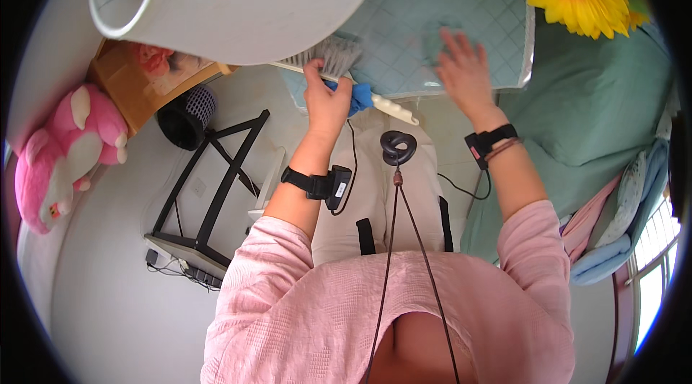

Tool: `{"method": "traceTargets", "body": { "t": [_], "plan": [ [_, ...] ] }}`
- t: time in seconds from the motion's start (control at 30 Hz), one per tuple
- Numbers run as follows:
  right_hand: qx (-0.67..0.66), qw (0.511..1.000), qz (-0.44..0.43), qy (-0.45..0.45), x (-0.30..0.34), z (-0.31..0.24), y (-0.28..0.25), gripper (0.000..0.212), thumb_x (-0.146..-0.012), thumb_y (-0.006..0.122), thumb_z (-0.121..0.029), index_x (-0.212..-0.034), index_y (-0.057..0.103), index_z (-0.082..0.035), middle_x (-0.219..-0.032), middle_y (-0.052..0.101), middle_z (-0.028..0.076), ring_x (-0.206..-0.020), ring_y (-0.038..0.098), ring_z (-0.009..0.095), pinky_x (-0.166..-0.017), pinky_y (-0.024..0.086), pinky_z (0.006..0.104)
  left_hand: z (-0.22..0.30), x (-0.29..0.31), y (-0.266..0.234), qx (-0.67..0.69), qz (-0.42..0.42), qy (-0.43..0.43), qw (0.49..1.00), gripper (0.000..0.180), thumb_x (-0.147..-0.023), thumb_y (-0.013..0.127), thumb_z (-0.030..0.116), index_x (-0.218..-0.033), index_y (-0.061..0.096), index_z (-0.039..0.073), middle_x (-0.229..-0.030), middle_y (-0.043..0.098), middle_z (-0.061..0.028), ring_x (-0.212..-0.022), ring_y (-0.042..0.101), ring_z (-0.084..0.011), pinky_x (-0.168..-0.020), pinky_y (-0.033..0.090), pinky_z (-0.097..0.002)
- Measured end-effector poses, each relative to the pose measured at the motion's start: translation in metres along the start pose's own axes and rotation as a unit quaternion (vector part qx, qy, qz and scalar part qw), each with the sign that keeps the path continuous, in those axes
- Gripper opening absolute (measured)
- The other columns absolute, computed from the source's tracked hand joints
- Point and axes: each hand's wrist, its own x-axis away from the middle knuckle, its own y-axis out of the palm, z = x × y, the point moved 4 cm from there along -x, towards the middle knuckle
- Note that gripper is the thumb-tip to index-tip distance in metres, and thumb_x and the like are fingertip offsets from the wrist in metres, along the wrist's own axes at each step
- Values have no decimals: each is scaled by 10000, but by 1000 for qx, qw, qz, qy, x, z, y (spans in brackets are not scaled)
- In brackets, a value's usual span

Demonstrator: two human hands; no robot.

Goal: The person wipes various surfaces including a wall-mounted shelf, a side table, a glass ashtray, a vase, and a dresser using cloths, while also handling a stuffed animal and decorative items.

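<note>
blue cloth (361, 98), cream brush handle (395, 109), diamond-patterned pale-teal tabletop (404, 23)

Downward fisheye view from head height

– Bright or dim?
– Bright, with soft shadows, and blown out to white at the window (654, 296), low on the right.
– Sharp throughout?
– Mostly; smeared by motion at the right hand (465, 74).
– And towards the rim?
– Bowed by the fisheye, fringed blue near the window, then swallowed in black.
</note>
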Motion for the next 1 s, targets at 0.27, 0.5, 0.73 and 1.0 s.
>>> {"method": "traceTargets", "body": {
  "t": [0.27, 0.5, 0.73, 1.0],
  "plan": [
    [-40, 952, 212, 219, 16, 44, 10, 309, -818, 518, -183, -1060, 510, 9, -1388, 275, 220, -1223, 306, 449, -957, 297, 533, -49, 66, -63, 87, 14, 20, 996, 389, -713, 572, 59, -1064, 403, 47, -668, 492, -43, -536, 429, -111, -506, 382, -252],
    [51, 992, 54, 105, 7, 47, 11, 312, -818, 494, -137, -1091, 500, 14, -1390, 260, 230, -1239, 291, 436, -976, 292, 518, -93, 76, -151, 95, 167, 38, 981, 393, -723, 583, 42, -1073, 405, 39, -724, 476, -30, -590, 429, -88, -543, 379, -222],
    [-93, 966, 176, 168, -12, -4, 4, 304, -796, 512, -124, -1077, 516, -8, -1396, 272, 197, -1250, 262, 450, -986, 284, 512, -85, -74, -269, 282, 329, -71, 899, 565, -721, 635, 70, -1194, 346, -39, -922, 554, -132, -777, 557, -173, -676, 463, -269],
    [87, 965, 145, 200, -14, 21, 1, 321, -789, 544, -167, -1086, 547, -44, -1404, 294, 133, -1257, 252, 450, -951, 286, 571, -94, -177, -286, 247, 301, -65, 919, 634, -701, 703, 160, -1188, 353, -45, -1071, 506, -194, -908, 546, -217, -765, 457, -286]
  ]
}}
